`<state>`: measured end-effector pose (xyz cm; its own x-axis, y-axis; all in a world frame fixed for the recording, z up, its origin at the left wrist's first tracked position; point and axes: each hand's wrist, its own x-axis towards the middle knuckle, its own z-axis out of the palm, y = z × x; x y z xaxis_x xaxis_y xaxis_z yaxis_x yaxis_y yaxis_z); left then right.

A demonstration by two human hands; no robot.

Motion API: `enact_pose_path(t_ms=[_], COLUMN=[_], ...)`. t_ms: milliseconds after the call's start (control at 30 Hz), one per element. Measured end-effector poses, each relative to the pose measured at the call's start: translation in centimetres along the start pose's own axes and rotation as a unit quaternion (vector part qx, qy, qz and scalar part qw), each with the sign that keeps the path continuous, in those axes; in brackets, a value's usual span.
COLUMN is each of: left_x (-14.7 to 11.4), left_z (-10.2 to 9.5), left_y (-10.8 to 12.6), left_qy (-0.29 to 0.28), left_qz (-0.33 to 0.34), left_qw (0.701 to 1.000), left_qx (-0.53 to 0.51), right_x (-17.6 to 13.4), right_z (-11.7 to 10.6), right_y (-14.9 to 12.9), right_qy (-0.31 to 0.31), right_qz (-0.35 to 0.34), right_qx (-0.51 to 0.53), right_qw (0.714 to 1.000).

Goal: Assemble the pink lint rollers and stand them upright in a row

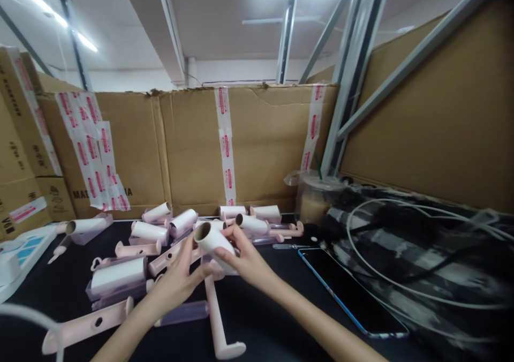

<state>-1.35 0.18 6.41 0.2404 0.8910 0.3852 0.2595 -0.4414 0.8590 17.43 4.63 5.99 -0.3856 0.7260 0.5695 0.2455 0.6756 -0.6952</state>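
A white lint-roller roll (214, 243) with a brown cardboard core is tilted up in front of me. My right hand (244, 255) grips it, thumb on the near side and fingers behind. Close against its left side is my left hand (180, 276), thumb and fingers apart; whether it touches the roll I cannot tell. Below the hands lies a pale pink lint-roller handle (217, 316) with a bent end. A translucent purple cover (182, 313) is beside it. Left of my wrist another white roll (118, 276) rests in a purple cover.
More rolls (148, 232), pink handles (90, 324) and covers lie scattered along the back and left. A phone (353, 292) lies at right, near a drink cup (317, 196) and a white cable (351, 228). Cardboard (193, 148) walls the back; a metal post (341, 121) stands at right.
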Motion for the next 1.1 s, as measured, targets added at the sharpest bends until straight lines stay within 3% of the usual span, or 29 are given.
enact_pose_path(t_ms=[133, 233, 300, 367, 467, 567, 633, 767, 867, 967, 1100], left_x=[0.6, 0.6, 0.4, 0.2, -0.4, -0.9, -1.1, -1.0, -0.7, -0.4, -0.1], left_z=[1.1, 0.3, -0.2, -0.1, 0.7, 1.5, 1.6, 1.6, 1.7, 1.7, 1.6], left_y=[-0.2, -0.3, -0.3, -0.3, 0.0, 0.3, 0.4, 0.3, -0.1, -0.7, -1.4], left_qy=[0.088, 0.170, 0.195, 0.186, 0.118, 0.042, 0.028, 0.035, 0.027, 0.040, 0.065], left_qz=[-0.054, -0.054, -0.045, -0.041, -0.013, 0.012, 0.014, -0.022, -0.050, -0.059, -0.045], left_qw=[0.962, 0.941, 0.940, 0.950, 0.979, 0.994, 0.995, 0.995, 0.996, 0.996, 0.996], left_qx=[-0.254, -0.288, -0.277, -0.247, -0.164, -0.104, -0.093, -0.086, -0.073, -0.052, -0.047], right_x=[1.7, 3.9, 4.9, 5.4, 5.5, 5.3, 5.0, 3.6, 1.9, 0.6, -0.3], right_z=[-0.1, -1.6, -2.2, -1.9, -0.5, 0.3, 0.0, -1.0, -0.7, -0.1, 0.0], right_y=[-0.2, 0.4, 0.9, 1.5, 2.4, 2.9, 2.7, 1.4, -0.2, -1.8, -3.0], right_qy=[-0.083, -0.151, -0.212, -0.274, -0.313, -0.294, -0.259, -0.129, -0.026, -0.032, -0.075], right_qz=[-0.041, -0.070, -0.096, -0.121, -0.135, -0.135, -0.130, -0.077, 0.000, 0.018, -0.022], right_qx=[-0.154, -0.199, -0.205, -0.205, -0.198, -0.182, -0.165, -0.118, 0.032, 0.132, 0.088], right_qw=[0.984, 0.966, 0.951, 0.932, 0.919, 0.928, 0.943, 0.982, 0.999, 0.991, 0.993])
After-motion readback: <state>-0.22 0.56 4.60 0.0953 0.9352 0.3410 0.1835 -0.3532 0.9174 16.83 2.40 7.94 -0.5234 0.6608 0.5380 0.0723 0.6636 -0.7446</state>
